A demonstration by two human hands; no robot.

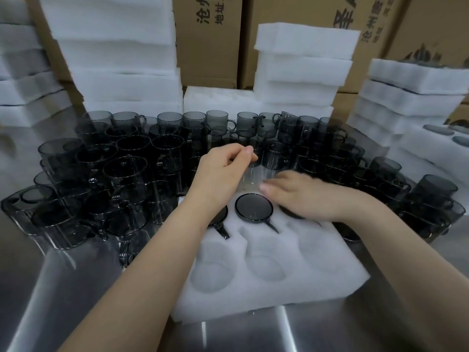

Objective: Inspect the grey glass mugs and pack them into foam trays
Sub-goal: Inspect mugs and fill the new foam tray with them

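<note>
Lying at the lower centre of the frame on a shiny steel table [76, 288], a white foam tray with six round pockets [279, 288] has its near row of three pockets bare. In the far row, a grey glass mug with a dark rim [253, 208] sits sunk in the middle pocket, base up and long axis running straight down into the foam. Its handle points back toward the near edge, slightly right. A second mug [220, 219] in the far-left pocket is half hidden by the forearm, with its handle also pointing nearward.

The right hand [299, 194] lies flat with straight fingers pointing left over the far-right pocket, where a dark mug edge shows beneath it. The left hand [223, 168] is just beyond the tray, fingers curled and thumb meeting forefinger above a blurred mug; whether it grips that mug I cannot tell.

Beyond, a crowd of loose grey mugs [127, 168] stands mouth-up across the table, handles turned various ways. Behind them, at upper left and upper centre, rise stacks of white foam trays [114, 72], with brown cardboard boxes [208, 41] at the back.
</note>
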